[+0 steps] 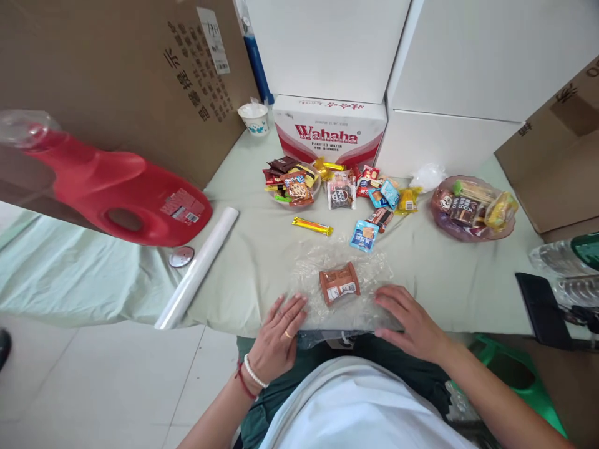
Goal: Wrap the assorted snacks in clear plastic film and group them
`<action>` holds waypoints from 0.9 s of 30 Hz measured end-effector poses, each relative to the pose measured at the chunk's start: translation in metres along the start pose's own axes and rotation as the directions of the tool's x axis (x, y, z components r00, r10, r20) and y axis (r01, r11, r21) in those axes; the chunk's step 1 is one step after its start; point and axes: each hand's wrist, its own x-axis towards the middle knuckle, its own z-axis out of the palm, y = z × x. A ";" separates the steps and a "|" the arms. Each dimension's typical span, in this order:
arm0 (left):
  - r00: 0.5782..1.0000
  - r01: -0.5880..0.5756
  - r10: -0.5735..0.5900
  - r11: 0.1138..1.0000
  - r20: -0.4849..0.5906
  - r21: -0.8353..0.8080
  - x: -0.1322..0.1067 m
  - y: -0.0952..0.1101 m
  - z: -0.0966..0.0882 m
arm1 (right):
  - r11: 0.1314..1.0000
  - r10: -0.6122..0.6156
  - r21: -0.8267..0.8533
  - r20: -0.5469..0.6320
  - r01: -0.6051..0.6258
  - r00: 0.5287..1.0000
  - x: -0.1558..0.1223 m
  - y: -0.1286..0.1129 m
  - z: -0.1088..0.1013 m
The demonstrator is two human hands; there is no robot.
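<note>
A brown packaged snack (339,284) lies on a crumpled sheet of clear plastic film (304,265) at the table's front edge. My left hand (282,327) rests on the film's left side, fingers stretched out. On the other side my right hand (412,321) has its fingers apart at the film's right edge. Neither hand touches the snack. Beyond the film lie a blue snack packet (364,236) and a yellow stick-shaped snack (312,226).
A bowl of snacks (318,187) and loose packets stand before a Wahaha water carton (330,131). Farther right is a purple bowl (503,231) of snacks. On the left are a white roll (199,268), a red jug (126,193) and a paper cup (255,120). A dark phone-like object (543,308) sits right.
</note>
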 end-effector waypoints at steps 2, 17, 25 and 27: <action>0.995 -0.009 0.009 1.000 0.104 -0.001 -0.009 0.003 0.001 | 0.998 0.014 -0.058 0.049 -0.011 0.999 -0.026 0.006 0.006; 0.787 0.616 -0.614 0.787 0.054 -0.030 0.083 -0.062 0.004 | 0.942 0.327 -0.136 0.178 -0.306 0.928 0.075 0.051 -0.054; 0.649 0.671 -0.540 0.738 -0.536 0.069 0.069 -0.032 -0.024 | 0.912 0.258 -0.362 0.133 -0.195 0.957 0.162 0.053 -0.066; 0.681 0.570 -0.392 0.814 -0.619 0.112 0.061 0.004 -0.030 | 0.927 0.223 -0.341 0.162 -0.157 0.961 0.186 0.048 -0.050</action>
